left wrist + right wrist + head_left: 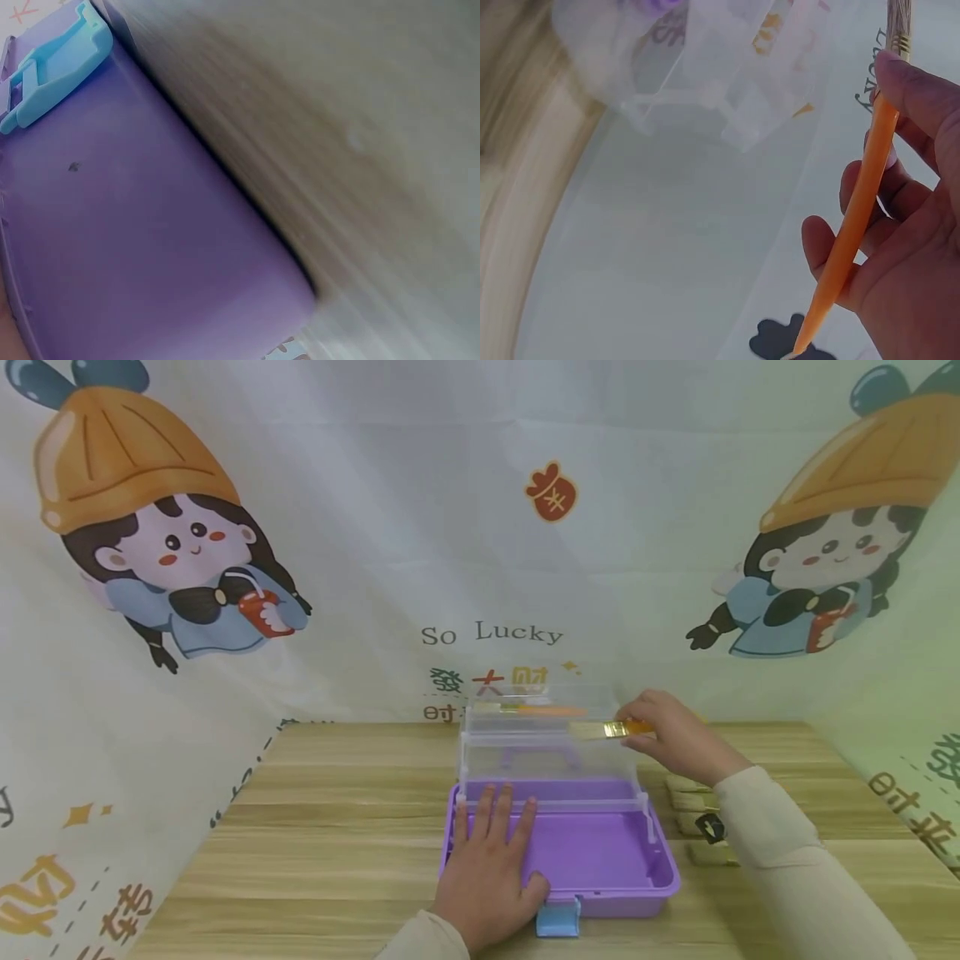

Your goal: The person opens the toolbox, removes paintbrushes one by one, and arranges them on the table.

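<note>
A purple storage box (592,860) sits on the wooden table, with its clear tiered trays (547,752) lifted open at the back. My left hand (491,852) lies flat with straight fingers inside the box's left part. My right hand (675,739) grips a paintbrush (611,729) with an orange handle and pale bristles, its tip held over the right end of the upper clear tray. The brush handle (855,225) runs through that hand's curled fingers. Another orange-handled item (551,711) lies in the top tray. A blue latch (558,917) hangs at the box front.
Several pale flat pieces (693,806) lie on the table (337,827) to the right of the box, partly behind my right sleeve. A cartoon-printed cloth backdrop (480,527) closes in the table at the back and both sides. The purple box wall (150,225) fills the left wrist view.
</note>
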### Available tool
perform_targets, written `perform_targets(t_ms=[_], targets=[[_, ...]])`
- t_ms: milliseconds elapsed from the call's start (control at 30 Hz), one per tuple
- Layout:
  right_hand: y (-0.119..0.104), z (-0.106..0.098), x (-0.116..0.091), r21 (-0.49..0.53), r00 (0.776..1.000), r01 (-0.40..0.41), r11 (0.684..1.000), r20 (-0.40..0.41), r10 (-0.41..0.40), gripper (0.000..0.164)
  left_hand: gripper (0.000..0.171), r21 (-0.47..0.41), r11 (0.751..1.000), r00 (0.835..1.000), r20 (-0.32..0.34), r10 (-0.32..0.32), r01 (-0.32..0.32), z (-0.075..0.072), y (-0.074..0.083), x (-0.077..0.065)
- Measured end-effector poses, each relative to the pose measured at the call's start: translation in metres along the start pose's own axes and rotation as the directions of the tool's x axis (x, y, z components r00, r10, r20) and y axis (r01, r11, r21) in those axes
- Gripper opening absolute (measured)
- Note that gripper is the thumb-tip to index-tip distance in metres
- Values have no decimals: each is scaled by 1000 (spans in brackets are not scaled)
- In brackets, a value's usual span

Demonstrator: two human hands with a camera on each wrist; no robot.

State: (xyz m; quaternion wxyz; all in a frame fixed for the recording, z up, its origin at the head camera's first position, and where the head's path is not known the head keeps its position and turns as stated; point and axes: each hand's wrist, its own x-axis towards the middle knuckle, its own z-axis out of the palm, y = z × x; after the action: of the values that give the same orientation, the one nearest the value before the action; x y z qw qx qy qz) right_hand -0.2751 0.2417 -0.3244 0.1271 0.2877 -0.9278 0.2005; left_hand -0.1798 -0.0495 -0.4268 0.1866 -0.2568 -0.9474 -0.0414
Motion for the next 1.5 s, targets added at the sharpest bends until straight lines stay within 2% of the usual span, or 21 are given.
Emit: perform_targets(t_ms=[200, 433, 600, 900, 1100, 1267, 1333, 1500], targets=[[3, 0, -24, -26, 1000, -13, 1000, 16, 13, 30, 78, -3, 1000, 1000, 5, -3, 3, 0, 0, 0], [13, 1, -53, -41, 1000, -18, 999, 20, 19, 25, 78, -7, 1000, 1000, -15, -4, 3, 1, 0, -1], [23, -4, -76, -73, 998, -49, 996, 21, 50, 24, 78, -30, 1000, 1000, 0, -6, 6, 2, 2, -1], [35, -3, -112, -95, 979, -111, 989, 162, 126, 22, 78, -18, 1000, 1000, 11, -11, 11, 2, 1, -1], [52, 5, -139, -109, 968, -75, 991, 230, 98, 23, 78, -21, 1000, 1000, 12, -16, 16, 2, 0, -2], [58, 11, -152, -21, 955, -61, 998, 290, 65, 24, 78, -9, 1000, 1000, 7, -10, 10, 1, -1, -3], [59, 13, -156, 12, 953, -56, 998, 300, 49, 28, 78, -13, 1000, 1000, 2, -9, 9, 1, -2, -2], [59, 16, -166, -2, 959, -49, 999, 278, 48, 32, 78, -30, 1000, 1000, -10, -5, 4, 1, -1, 0]])
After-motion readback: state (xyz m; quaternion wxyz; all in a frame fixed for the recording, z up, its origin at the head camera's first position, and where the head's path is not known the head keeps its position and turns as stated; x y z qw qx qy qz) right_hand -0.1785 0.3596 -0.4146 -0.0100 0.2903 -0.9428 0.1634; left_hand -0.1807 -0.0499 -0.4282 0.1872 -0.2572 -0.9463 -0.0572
